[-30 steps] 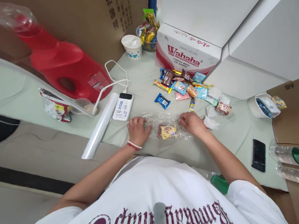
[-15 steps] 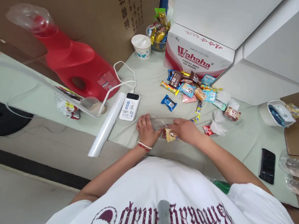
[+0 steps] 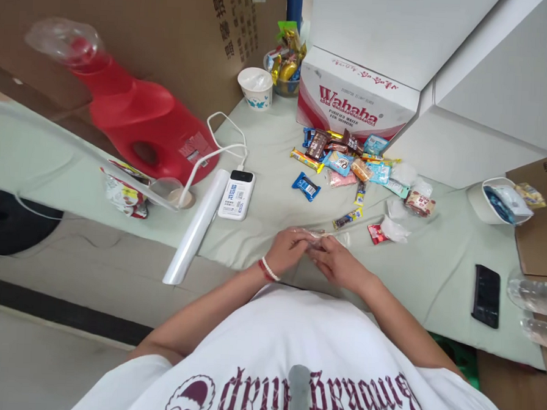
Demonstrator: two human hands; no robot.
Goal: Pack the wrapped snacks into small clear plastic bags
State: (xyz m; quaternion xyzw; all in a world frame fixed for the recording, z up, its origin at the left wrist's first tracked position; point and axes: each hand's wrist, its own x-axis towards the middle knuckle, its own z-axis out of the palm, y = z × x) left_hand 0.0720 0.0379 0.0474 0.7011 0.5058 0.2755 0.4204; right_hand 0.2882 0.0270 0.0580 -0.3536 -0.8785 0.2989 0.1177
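At the table's front edge my left hand and my right hand are close together, fingers closed on a piece of clear plastic film. One end of the film sticks out beyond the right fingers. What lies inside it is mostly hidden by my hands. Just beyond is a small dark-and-yellow wrapped snack. A blue snack packet lies farther off, in front of a heap of wrapped snacks. Right of my hands are a red packet and crumpled clear plastic.
To the left lie a white power bank with a cable and a roll of plastic film. A red jug stands behind. The Wahaha box backs the heap. A phone is at the right.
My hands have come together; the left moved right. The film, earlier spread between them with brown and yellow wrapped snacks showing, is now gathered in my fingers. The dark-and-yellow snack is uncovered.
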